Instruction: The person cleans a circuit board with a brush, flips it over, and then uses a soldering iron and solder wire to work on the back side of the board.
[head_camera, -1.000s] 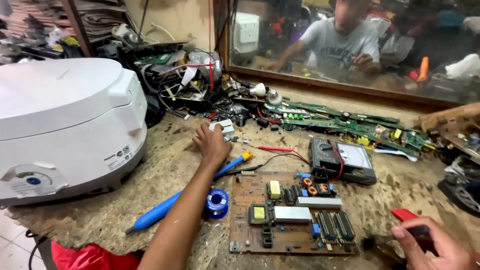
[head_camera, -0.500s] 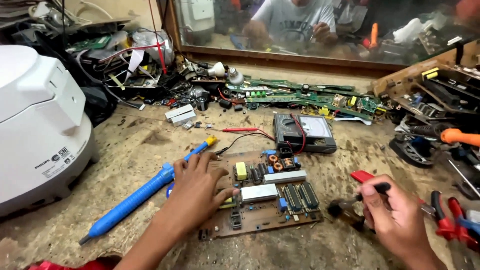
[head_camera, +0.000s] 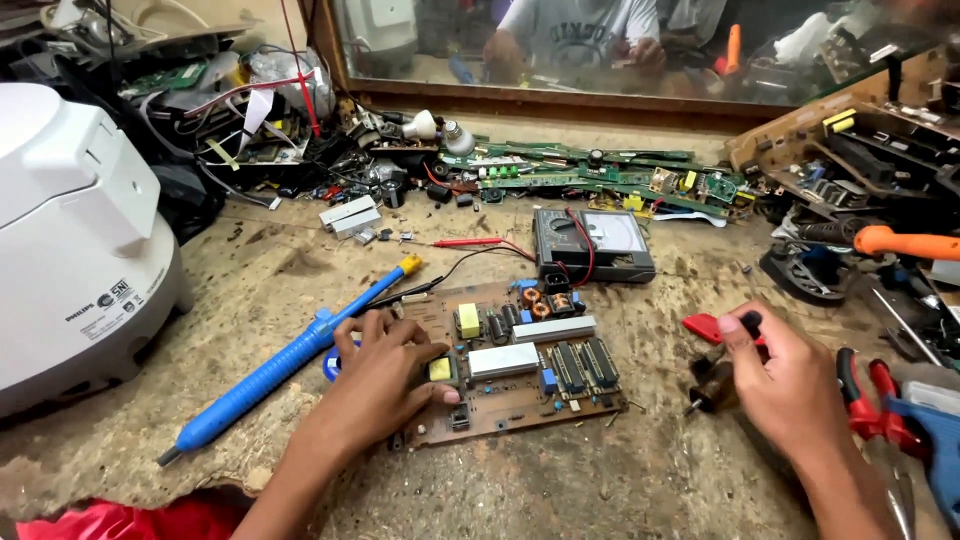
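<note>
My left hand (head_camera: 385, 375) presses flat on the brown circuit board (head_camera: 510, 370) mid-worktop (head_camera: 620, 480); my right hand (head_camera: 785, 385) is clamped on a dark tool (head_camera: 715, 385). The board looks stiff, light, fragile; grip its edges.

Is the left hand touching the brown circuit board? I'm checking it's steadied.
Touching. The head view shows the left hand lying flat on the brown circuit board's left end, fingers over its components.

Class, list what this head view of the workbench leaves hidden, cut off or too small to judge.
Head view only:
- Circuit board: left edge hidden under the left hand.
- Red-handled tool: mostly covered by the right hand.
- White appliance: cut by the left edge.
- Multimeter: dial too small.
</note>
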